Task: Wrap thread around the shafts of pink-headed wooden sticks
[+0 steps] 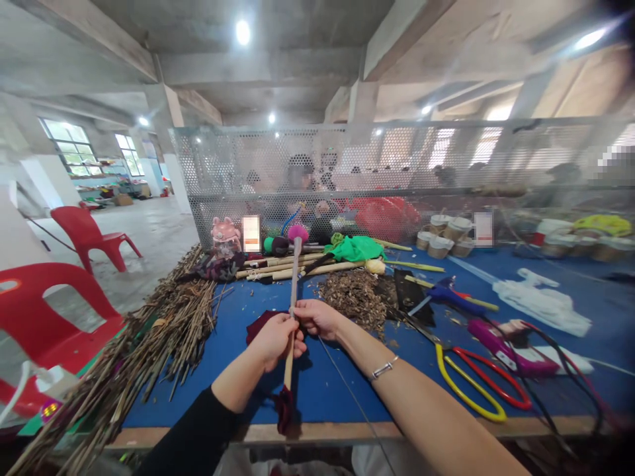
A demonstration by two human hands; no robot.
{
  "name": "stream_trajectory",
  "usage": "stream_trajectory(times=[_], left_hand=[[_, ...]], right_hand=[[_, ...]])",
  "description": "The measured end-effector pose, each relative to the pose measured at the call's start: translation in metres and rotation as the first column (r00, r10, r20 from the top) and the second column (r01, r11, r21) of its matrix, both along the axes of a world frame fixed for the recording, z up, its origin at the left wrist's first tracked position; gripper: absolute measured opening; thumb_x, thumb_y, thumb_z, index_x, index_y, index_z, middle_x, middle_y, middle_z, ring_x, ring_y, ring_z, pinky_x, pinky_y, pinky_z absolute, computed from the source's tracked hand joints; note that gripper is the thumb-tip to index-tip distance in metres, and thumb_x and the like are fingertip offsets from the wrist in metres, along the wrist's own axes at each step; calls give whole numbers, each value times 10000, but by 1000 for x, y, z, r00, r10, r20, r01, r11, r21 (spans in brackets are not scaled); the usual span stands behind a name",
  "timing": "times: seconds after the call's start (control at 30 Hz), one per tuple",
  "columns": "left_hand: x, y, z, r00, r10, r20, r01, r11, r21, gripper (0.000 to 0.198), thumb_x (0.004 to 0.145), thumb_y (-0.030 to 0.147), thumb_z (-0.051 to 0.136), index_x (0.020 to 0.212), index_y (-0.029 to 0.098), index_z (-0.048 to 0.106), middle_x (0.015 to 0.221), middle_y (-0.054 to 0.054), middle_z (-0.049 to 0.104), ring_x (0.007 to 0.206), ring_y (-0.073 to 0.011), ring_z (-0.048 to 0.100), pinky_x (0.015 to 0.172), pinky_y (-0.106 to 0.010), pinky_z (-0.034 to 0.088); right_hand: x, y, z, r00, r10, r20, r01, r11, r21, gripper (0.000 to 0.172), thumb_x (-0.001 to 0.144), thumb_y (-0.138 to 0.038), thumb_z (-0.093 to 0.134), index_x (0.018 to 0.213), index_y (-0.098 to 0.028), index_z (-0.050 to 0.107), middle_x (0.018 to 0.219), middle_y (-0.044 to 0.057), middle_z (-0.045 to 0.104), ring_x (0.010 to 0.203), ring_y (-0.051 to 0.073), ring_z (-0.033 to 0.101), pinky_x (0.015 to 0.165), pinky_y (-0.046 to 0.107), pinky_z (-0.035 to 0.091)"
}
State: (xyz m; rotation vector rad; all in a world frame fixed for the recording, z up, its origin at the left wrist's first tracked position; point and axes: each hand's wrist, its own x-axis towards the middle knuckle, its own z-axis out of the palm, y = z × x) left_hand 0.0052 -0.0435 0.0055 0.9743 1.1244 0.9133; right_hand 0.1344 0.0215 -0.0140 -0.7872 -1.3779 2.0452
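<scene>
A slender wooden stick point(294, 281) points away from me over the blue table, with a bright pink ball point(298, 233) at its far end. Its upper stretch looks grey and wrapped; dark red cloth point(284, 408) hangs at the near end. My left hand point(278, 340) is closed round the middle of the stick. Just above it, my right hand point(313, 317) pinches the same stick with thumb and fingers. A thin dark string point(350, 385) runs from near my right hand down past the table's front edge. More dark red cloth point(258, 324) lies beside my left hand.
Brown twigs point(173, 330) pile along the left, and wood chips point(353, 294) lie ahead. To the right are red-and-yellow-handled scissors point(476, 383), a purple glue gun point(510, 347), blue-handled pliers point(449, 294) and paper cups point(440, 244). A perforated metal screen point(317, 178) stands behind.
</scene>
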Motion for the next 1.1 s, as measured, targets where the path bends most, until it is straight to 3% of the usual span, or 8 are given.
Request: stream_trajectory(times=[0.2,0.3,0.4,0.57,0.8,0.87,1.0,1.1], left_hand=[[7,-39,-10,974,218,63,-224,969,108,344,708,502,530,823,200,409,519,104,356,322,-11,259,314,-123,156],[-2,-67,-14,975,213,-59,-196,956,218,384,680,518,560,868,196,468,504,92,377,337,-36,285,320,-152,211],[-11,-95,-20,924,322,-209,-222,893,391,382,671,462,604,925,181,549,573,31,502,465,-91,426,424,-191,336],[-14,-126,-26,889,413,-199,-274,826,493,335,713,415,588,958,189,550,696,-15,589,606,-123,488,569,-204,384],[1,-143,-34,992,-8,122,-5,994,111,430,760,593,381,757,183,513,439,52,439,290,-42,182,313,-189,173],[6,-145,-38,994,0,112,-9,997,75,448,767,599,355,750,180,514,411,56,418,288,-50,202,314,-189,186],[12,-143,-39,973,230,-17,-213,926,313,326,681,472,601,794,172,538,650,9,565,553,-80,488,504,-169,369],[8,-141,-35,970,242,12,-233,918,320,307,677,452,617,747,168,525,582,38,514,479,-56,431,449,-160,329]], right_hand=[[-15,-33,15,996,-91,7,89,985,146,329,596,-395,686,692,-147,492,474,-61,471,353,31,338,361,170,234],[-15,-63,20,993,-122,-4,117,942,315,289,625,-375,669,718,-145,522,627,-7,556,540,88,483,506,204,355],[-15,-97,22,968,-240,79,170,850,498,175,703,-314,604,739,-156,538,609,-19,518,539,94,431,493,209,325],[-12,-142,30,900,-411,146,235,738,633,101,765,-267,532,769,-169,552,610,-16,487,546,102,400,489,217,319],[0,-163,28,988,-157,11,142,922,361,161,717,-296,577,722,-177,469,594,-23,489,523,105,469,521,237,384],[-1,-164,20,982,-185,48,156,923,352,163,735,-304,551,713,-182,446,559,-32,477,486,100,451,488,230,366],[-4,-160,14,918,-358,169,240,842,483,68,734,-213,525,711,-171,477,599,-24,482,545,102,435,516,221,358],[1,-156,21,937,-315,150,197,832,519,44,713,-176,536,730,-163,496,644,-24,486,600,102,443,568,216,367]])
